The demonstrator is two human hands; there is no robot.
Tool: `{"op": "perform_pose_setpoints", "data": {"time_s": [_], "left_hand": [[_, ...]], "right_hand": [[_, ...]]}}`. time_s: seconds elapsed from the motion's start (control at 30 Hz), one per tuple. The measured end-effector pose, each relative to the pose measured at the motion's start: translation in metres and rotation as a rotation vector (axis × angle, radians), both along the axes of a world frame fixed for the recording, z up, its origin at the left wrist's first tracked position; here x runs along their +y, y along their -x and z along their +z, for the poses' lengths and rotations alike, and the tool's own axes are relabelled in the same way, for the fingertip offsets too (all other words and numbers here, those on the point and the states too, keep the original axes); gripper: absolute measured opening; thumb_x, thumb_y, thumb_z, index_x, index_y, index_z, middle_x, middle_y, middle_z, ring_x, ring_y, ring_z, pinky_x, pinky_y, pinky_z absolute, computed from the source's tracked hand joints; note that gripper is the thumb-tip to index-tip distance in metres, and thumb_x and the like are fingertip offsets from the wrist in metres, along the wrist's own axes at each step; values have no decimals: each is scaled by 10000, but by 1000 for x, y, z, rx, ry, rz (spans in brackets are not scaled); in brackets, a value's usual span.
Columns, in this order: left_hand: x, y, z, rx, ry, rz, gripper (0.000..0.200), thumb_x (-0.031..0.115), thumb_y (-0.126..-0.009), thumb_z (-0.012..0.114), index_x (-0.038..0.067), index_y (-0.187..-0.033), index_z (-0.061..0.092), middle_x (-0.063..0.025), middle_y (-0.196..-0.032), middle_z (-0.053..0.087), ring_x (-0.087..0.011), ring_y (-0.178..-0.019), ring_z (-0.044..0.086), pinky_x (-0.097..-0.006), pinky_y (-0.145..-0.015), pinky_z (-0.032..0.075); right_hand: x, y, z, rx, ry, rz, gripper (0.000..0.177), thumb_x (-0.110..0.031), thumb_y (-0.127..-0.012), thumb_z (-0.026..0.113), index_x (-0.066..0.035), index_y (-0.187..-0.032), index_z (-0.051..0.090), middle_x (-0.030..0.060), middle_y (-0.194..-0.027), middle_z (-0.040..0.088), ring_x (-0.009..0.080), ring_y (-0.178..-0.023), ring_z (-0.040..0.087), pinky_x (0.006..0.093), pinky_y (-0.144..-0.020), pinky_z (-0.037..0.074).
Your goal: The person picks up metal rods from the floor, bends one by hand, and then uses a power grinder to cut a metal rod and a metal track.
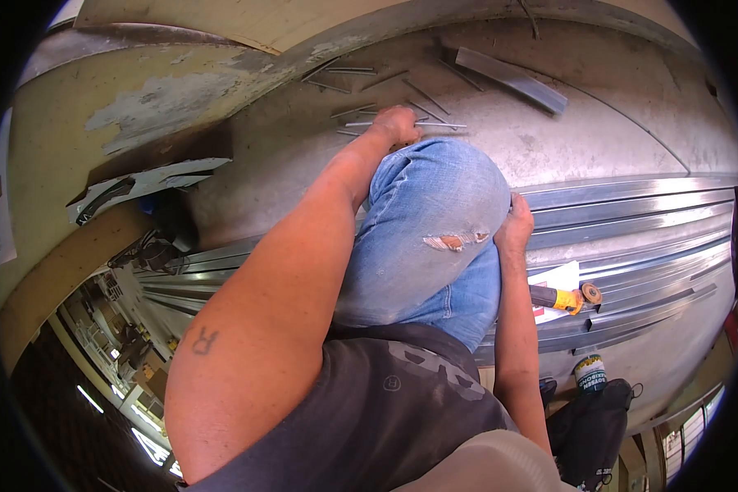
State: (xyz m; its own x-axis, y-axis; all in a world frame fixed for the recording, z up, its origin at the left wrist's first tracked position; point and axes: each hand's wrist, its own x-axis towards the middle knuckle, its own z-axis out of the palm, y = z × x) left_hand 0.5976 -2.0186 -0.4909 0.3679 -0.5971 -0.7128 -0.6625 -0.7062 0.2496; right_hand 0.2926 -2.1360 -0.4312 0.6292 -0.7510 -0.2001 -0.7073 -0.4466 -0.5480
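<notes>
Recorded bare concrete floor (599,139), grey and smooth, scuffed pale in patches. Noted the most open room at top right, between the scattered thin rods (353,71) and the bundle of long metal profiles (631,215), with only a flat steel bar (512,79) lying there near the far edge. Found left hand (398,123) stretched far forward, down on the floor among the rods, fingers curled over one straight rod (443,125) poking out to its right. Could not judge the grip there: clenched on the rod or merely pressed down, not readable. Logged further rods fanned loosely above and left of that hand, some crossing, none stacked. Saw a bent knee in faded blue jeans (426,221), torn at the side, filling the middle and blocking the line between both arms. Found right hand (513,225) tucked just behind the knee, at the near end of the profiles, fingers hidden, grip not readable either. Noted the profiles running side by side to the right edge, bright, ribbed and reflective, closing off the lower right. Spotted a yellow-bodied angle grinder (562,297) resting on them beside a white sheet (559,277), with a labelled can (589,373) and a black bag (590,426) below. Marked a peeling, paint-flaked wall (156,107) bounding the left.
</notes>
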Motion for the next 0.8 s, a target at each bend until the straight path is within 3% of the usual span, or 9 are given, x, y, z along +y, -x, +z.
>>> {"op": "perform_pose_setpoints", "data": {"time_s": [0.8], "left_hand": [[-2, 1, 2, -8, 10, 21, 441, 410, -777, 568, 94, -1061, 688, -142, -1155, 635, -311, -1108, 582, -411, -963, 452]], "right_hand": [[0, 1, -1, -22, 12, 8, 156, -172, -840, 631, -19, -866, 646, 138, -837, 651, 304, -768, 638, 390, -703, 496]]}}
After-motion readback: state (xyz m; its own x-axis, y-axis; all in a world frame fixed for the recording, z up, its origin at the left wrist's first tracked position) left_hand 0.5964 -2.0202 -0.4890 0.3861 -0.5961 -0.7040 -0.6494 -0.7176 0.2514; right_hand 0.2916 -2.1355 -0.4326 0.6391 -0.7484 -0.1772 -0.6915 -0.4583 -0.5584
